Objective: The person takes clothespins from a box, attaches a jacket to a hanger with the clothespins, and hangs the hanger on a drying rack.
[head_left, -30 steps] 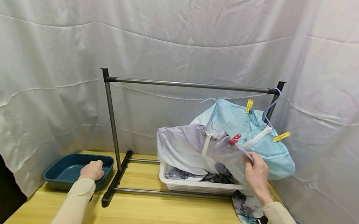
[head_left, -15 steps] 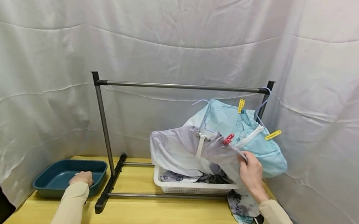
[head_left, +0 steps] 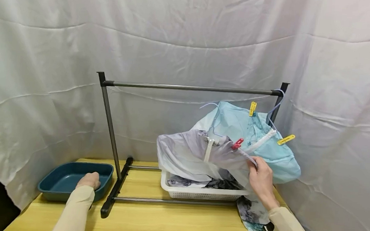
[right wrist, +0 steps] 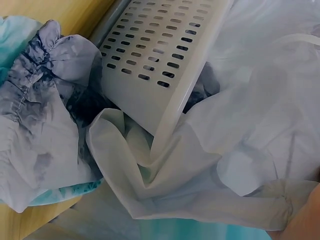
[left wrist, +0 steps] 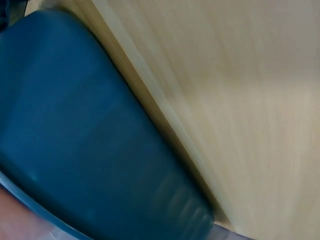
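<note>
My right hand [head_left: 261,176] grips the right end of a pale blue clothes hanger [head_left: 247,156]. A lilac-to-white garment [head_left: 185,150] with a white zip hangs from it, fastened by a red clothespin [head_left: 238,144]. In the right wrist view, thin white fabric [right wrist: 200,185] drapes below the hand at the right edge. My left hand [head_left: 89,180] is over the right side of a dark blue basin [head_left: 62,178], its fingers bent downward and hidden from the head camera. The left wrist view shows mostly the basin's outside [left wrist: 95,130]; I cannot tell whether the fingers hold anything.
A black-and-grey rack [head_left: 190,89] stands on the wooden table [head_left: 162,223]. A light-blue garment [head_left: 237,116] with yellow clothespins [head_left: 252,109] hangs at its right end. A white perforated basket [head_left: 198,194] holds dark-patterned cloth. More patterned cloth [head_left: 252,213] lies right of it.
The head view swings left, then partly back. My left hand shifts slightly over the basin. My right hand keeps its grip on the hanger, with the garment hardly moving.
</note>
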`<action>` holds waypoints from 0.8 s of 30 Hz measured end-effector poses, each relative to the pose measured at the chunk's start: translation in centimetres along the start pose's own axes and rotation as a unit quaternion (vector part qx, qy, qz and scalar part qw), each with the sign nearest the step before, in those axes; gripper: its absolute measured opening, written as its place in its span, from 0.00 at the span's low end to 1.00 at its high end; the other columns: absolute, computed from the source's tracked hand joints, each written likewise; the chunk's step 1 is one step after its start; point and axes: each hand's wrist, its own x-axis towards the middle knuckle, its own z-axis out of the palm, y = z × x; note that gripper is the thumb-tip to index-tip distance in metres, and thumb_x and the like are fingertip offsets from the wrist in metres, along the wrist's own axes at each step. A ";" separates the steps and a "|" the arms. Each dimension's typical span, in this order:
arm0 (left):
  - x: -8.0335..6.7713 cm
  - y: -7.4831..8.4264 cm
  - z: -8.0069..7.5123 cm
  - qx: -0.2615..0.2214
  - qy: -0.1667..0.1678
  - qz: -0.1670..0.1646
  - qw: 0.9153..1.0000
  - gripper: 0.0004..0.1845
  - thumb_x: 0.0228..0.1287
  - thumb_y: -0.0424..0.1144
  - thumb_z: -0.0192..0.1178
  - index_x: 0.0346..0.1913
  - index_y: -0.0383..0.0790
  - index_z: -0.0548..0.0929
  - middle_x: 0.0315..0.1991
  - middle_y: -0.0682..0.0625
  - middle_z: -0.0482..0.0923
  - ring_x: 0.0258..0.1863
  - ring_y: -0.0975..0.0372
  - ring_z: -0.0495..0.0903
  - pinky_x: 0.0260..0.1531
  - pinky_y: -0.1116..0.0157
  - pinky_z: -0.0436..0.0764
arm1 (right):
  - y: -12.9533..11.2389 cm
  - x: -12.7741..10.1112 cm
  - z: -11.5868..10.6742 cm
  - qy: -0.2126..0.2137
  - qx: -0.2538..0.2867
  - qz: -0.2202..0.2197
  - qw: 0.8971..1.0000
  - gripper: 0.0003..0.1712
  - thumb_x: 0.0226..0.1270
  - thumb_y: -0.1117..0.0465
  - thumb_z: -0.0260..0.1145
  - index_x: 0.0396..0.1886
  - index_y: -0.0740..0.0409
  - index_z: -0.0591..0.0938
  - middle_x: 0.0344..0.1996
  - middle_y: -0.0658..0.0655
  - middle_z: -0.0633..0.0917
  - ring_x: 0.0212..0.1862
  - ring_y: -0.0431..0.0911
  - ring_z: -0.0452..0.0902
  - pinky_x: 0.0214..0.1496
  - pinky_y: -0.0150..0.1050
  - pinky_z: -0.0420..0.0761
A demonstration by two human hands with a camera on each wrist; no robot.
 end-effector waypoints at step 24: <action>0.3 1.4 0.1 -0.011 0.011 0.033 0.999 0.10 0.57 0.21 0.57 0.39 0.32 0.84 0.40 0.36 0.80 0.36 0.48 0.79 0.36 0.51 0.79 | 0.7 -0.3 -0.4 0.008 -0.008 0.010 1.000 0.05 0.71 0.66 0.61 0.38 0.62 0.82 0.30 0.58 0.81 0.27 0.43 0.69 0.29 0.36 0.69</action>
